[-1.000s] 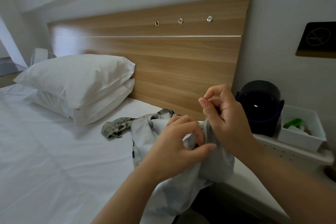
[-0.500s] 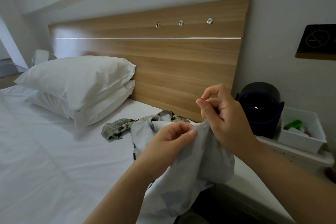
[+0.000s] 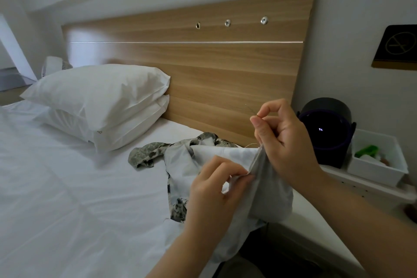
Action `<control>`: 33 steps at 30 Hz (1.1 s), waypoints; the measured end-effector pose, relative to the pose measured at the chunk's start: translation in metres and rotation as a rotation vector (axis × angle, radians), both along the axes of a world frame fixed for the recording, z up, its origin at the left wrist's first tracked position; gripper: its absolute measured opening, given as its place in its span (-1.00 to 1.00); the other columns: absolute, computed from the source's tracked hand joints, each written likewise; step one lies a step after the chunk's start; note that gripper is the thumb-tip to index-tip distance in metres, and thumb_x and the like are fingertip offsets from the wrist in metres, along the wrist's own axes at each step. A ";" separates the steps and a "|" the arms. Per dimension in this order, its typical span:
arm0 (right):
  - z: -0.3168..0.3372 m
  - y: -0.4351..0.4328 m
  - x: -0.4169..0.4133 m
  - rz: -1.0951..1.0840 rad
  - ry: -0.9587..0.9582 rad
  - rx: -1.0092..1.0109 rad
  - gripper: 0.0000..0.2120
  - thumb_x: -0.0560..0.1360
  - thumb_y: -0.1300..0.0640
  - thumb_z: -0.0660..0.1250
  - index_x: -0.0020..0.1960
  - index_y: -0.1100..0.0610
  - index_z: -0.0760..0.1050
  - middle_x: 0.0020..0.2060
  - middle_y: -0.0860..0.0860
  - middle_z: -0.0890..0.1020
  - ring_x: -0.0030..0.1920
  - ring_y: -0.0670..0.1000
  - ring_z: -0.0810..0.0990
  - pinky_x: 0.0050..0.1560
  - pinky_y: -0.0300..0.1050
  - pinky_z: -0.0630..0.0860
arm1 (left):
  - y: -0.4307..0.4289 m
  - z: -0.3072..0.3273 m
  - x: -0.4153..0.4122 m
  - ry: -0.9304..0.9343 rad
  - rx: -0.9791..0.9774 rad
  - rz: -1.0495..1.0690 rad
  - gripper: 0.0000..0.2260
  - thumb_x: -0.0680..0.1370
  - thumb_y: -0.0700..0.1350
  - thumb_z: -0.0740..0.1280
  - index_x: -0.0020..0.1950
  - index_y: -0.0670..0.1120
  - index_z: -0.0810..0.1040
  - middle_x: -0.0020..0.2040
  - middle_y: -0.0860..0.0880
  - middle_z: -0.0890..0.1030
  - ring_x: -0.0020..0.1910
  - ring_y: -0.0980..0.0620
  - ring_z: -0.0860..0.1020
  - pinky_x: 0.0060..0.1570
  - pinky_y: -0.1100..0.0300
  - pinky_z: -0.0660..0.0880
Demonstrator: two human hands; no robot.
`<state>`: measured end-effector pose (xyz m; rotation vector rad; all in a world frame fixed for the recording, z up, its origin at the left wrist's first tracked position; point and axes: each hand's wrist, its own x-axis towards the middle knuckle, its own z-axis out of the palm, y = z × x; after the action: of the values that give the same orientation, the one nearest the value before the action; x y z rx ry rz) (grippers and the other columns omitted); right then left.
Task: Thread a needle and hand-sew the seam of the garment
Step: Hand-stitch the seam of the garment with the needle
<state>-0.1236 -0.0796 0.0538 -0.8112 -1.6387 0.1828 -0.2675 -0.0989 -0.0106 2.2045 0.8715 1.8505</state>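
Lowered clear of the right hand (image 3: 286, 142) since a second ago, the left hand (image 3: 216, 189) pinches the pale garment (image 3: 268, 198) at the edge of the bed (image 3: 67, 187); the right hand's fingertips pinch the needle (image 3: 251, 109), raised above the fabric.

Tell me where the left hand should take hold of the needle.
Pinch the needle on the bare shaft jutting up and leftward from the right hand, coming from the left. Only that stretch shows; it is thin and slanted, so close fingers across it, short of the free end.
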 end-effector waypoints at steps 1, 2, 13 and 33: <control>0.000 0.000 0.000 -0.006 -0.002 0.003 -0.85 0.57 0.13 0.20 -0.10 -0.08 0.29 -0.53 0.12 0.38 -0.54 0.08 0.33 -0.45 0.11 0.33 | 0.000 -0.001 0.000 -0.007 0.026 0.014 -0.90 0.47 -0.16 0.43 -0.14 -0.02 0.52 -0.21 0.11 0.51 -0.23 0.23 0.49 -0.20 0.36 0.45; 0.000 0.000 0.000 -0.010 -0.004 0.003 -0.85 0.57 0.13 0.21 -0.10 -0.08 0.29 -0.54 0.11 0.38 -0.54 0.08 0.34 -0.45 0.12 0.33 | -0.001 -0.001 0.000 -0.012 0.043 0.025 -0.89 0.47 -0.16 0.42 -0.14 -0.02 0.51 -0.23 0.09 0.51 -0.23 0.24 0.48 -0.20 0.36 0.45; 0.001 0.000 -0.001 0.001 0.010 -0.005 -0.86 0.57 0.14 0.21 -0.09 -0.06 0.30 -0.54 0.09 0.40 -0.53 0.06 0.34 -0.44 0.09 0.35 | -0.007 0.000 0.004 -0.038 -0.131 0.074 -0.83 0.45 -0.01 0.40 -0.21 -0.11 0.61 -0.23 0.07 0.53 -0.24 0.21 0.49 -0.20 0.38 0.42; -0.004 0.004 0.004 -0.014 0.027 0.000 -0.80 0.58 0.20 0.22 -0.11 -0.06 0.30 -0.54 0.09 0.38 -0.52 0.10 0.34 -0.44 0.04 0.35 | 0.001 0.016 -0.012 -0.115 -0.380 -0.012 -0.83 0.47 -0.12 0.44 -0.31 0.05 0.60 -0.23 0.17 0.64 -0.19 0.18 0.61 -0.15 0.46 0.42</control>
<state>-0.1191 -0.0754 0.0500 -0.8162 -1.6071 0.1831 -0.2792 -0.0976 0.0054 1.8516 1.0803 1.6245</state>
